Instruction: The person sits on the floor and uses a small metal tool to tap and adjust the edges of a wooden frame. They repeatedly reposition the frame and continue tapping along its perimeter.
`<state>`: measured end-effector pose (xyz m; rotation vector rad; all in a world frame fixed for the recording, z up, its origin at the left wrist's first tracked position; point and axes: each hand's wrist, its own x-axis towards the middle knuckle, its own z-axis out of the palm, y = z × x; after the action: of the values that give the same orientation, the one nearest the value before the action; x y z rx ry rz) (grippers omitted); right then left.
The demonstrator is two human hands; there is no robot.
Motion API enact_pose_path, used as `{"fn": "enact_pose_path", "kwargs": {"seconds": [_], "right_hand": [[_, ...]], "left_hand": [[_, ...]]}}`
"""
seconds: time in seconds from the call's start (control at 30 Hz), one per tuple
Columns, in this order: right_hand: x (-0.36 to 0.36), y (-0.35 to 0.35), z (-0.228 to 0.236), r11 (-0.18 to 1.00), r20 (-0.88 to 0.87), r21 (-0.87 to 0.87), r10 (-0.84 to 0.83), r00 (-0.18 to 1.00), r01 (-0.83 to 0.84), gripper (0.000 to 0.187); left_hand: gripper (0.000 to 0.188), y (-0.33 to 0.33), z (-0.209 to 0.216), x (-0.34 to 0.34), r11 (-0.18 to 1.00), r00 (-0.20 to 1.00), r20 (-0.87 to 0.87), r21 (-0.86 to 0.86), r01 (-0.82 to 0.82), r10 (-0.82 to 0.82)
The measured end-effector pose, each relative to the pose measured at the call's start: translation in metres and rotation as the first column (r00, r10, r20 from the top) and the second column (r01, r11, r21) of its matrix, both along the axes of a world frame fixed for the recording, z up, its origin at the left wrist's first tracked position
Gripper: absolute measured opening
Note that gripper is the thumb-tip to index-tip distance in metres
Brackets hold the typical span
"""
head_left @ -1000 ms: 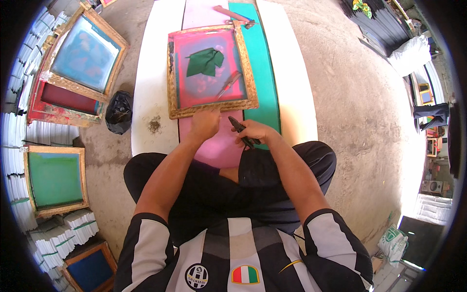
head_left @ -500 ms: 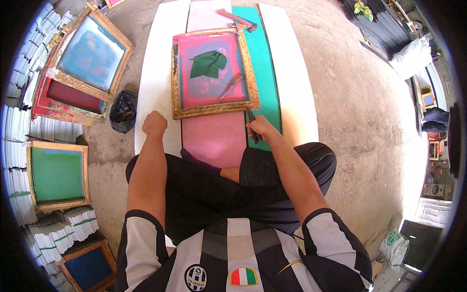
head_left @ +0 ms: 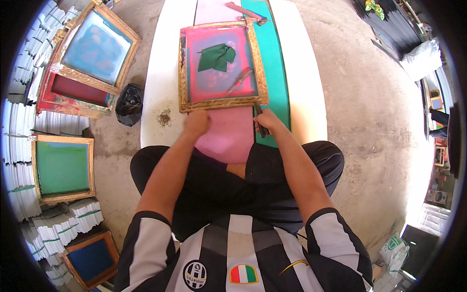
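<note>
A screen-printing frame [head_left: 224, 104] of worn wood lies in front of me, its mesh stained pink and blue. On the mesh rest a crumpled green cloth [head_left: 214, 58] and a slim red-handled tool [head_left: 240, 80]. My right hand [head_left: 269, 121] is closed around dark pliers [head_left: 261, 127], whose tip meets the frame's near right corner. At the near left corner, my left hand [head_left: 196, 123] is closed, knuckles up, just below the wooden edge; whatever its fingers hold is hidden.
Beneath the frame are white, pink and green boards [head_left: 277, 73]. A small heap of bits [head_left: 164, 117] lies on the left white board. A hammer [head_left: 247, 12] lies beyond the frame. Left stand a black plastic bag [head_left: 130, 104], more frames [head_left: 63, 198] and paper stacks [head_left: 73, 224].
My left hand has moved right, from the white board to the frame's near left corner, uncovering the small heap. My right hand stays by the near right corner with the pliers.
</note>
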<state>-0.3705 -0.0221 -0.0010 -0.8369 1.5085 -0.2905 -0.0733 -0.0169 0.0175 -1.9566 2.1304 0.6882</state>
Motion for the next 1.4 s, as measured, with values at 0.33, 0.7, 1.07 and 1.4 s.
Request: {"fn": "enact_pose_path", "kwargs": {"seconds": [0.33,0.7,1.07,1.4], "right_hand": [[-0.005,0.000,-0.014,1.000,0.024,0.005,0.011,1.000,-0.011,0.014],[-0.005,0.002,-0.016,0.995,-0.071,-0.087,0.043,0.997,-0.049,0.026],[0.009,0.006,0.012,0.981,-0.343,-0.134,0.089,0.935,-0.142,0.026],[0.003,0.008,0.000,0.995,-0.019,-0.082,-0.064,0.998,0.062,0.019]], "left_hand": [[0.017,0.026,-0.054,-0.025,0.878,0.949,-0.146,-0.439,0.191,-0.280],[0.024,0.040,-0.059,-0.049,0.822,0.943,0.135,-0.463,0.331,-0.304],[0.017,0.039,-0.073,-0.052,0.806,0.930,0.247,-0.470,0.360,-0.272],[0.012,0.036,-0.070,-0.051,0.714,0.882,0.355,-0.527,0.462,-0.309]]}}
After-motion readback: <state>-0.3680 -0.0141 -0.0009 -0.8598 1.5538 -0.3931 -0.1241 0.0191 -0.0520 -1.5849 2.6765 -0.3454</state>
